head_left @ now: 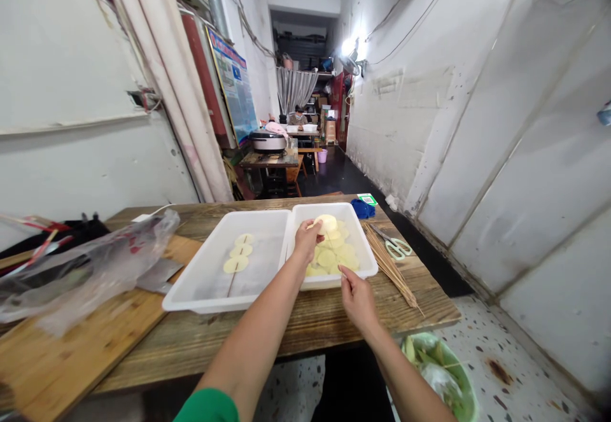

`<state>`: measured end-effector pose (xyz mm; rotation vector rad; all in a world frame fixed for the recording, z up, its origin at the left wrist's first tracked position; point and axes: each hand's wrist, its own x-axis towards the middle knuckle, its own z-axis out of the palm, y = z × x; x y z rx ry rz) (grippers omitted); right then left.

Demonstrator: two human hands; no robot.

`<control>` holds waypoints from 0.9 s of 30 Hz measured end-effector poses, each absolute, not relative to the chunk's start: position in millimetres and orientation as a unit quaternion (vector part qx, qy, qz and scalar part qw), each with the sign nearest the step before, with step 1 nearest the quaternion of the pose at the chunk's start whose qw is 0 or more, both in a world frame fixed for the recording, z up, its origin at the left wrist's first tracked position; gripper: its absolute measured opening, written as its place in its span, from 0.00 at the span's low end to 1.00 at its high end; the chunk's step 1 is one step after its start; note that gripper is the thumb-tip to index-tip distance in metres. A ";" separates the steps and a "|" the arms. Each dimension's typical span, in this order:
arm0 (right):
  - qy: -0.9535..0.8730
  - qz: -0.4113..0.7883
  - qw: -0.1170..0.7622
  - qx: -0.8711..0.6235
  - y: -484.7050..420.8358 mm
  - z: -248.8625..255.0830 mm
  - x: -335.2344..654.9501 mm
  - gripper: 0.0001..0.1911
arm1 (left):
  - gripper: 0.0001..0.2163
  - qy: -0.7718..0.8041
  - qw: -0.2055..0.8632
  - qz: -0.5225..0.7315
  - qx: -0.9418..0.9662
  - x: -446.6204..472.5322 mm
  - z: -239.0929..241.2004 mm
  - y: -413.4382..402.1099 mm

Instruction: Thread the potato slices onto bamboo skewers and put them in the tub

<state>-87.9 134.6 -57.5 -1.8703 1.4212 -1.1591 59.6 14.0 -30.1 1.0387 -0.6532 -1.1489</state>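
Note:
Two white plastic trays stand side by side on a wooden table. The left tray holds one skewer threaded with three pale potato slices. The right tray holds a pile of loose potato slices. My left hand reaches over the right tray and pinches a slice above the pile. My right hand is at the tray's near rim, fingers pinched on a thin bamboo skewer that points up toward the slice.
A bundle of bamboo skewers and scissors lie right of the trays. A cutting board, a cleaver and a plastic bag are at left. A green bin stands on the floor. A person sits far down the corridor.

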 end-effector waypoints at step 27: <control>0.457 -0.511 0.335 -0.646 138.8 -85.3 -91.7 0.21 | 0.03 -0.125 0.597 -0.705 0.363 68.1 -17.5 14.2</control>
